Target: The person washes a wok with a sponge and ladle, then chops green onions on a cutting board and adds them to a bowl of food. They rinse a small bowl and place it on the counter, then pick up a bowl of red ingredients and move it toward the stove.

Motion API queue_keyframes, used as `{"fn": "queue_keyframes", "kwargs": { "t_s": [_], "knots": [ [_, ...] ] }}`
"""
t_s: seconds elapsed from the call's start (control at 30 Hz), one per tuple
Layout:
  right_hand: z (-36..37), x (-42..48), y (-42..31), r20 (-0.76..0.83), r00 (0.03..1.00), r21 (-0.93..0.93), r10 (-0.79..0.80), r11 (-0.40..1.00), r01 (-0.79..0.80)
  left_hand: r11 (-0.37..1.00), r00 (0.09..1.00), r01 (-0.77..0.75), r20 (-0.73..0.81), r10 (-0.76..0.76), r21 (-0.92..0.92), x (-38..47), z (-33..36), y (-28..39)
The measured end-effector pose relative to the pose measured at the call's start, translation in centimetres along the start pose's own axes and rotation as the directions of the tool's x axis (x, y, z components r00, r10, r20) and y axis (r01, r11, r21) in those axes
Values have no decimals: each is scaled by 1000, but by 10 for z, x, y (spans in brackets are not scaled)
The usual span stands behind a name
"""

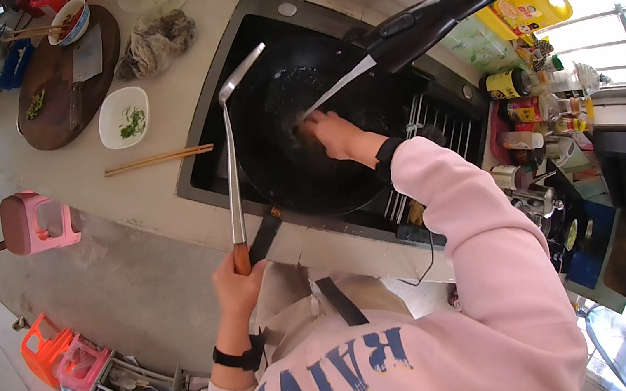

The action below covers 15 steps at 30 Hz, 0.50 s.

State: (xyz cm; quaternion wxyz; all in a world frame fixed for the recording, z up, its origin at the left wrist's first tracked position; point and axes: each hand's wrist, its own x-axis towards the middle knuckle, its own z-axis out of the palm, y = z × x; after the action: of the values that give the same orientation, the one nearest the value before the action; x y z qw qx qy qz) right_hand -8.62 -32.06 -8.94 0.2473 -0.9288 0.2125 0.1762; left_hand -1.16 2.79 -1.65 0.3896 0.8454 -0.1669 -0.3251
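Observation:
A black wok (pixel 311 183) sits in a dark sink (pixel 202 174). My left hand (pixel 240 290) is closed around the wooden end of a metal spatula (pixel 234 197). The wok's dark handle (pixel 266 238) runs into the same hand, and I cannot tell how firmly it is held. The spatula's head rises beyond the wok's left rim. From a black faucet (pixel 444 15) a stream of water (pixel 341 85) falls into the wok. My right hand (pixel 335 134) reaches down beside the stream, fingers near the wok's bottom; its fingertips are blurred, and anything under them is hidden.
A rod rack (pixel 453 133) lies across the sink's right part. Left on the counter are chopsticks (pixel 159 159), a white bowl (pixel 110 121) with chopped greens, and a round cutting board (pixel 35 62) bearing a cleaver (pixel 87 53). Bottles (pixel 510 84) crowd the window side.

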Motion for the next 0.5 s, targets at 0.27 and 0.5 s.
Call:
{"fn": "queue_keyframes", "kwargs": {
  "t_s": [0.27, 0.5],
  "knots": [
    [-88, 98, 38, -335, 572, -745, -749, 582, 325, 998, 999, -35, -2, 35, 50, 1, 1, -1],
    [-57, -3, 89, -197, 949, -865, -248, 499, -49, 997, 999, 24, -26, -22, 71, -1, 2, 5]
  ]
}}
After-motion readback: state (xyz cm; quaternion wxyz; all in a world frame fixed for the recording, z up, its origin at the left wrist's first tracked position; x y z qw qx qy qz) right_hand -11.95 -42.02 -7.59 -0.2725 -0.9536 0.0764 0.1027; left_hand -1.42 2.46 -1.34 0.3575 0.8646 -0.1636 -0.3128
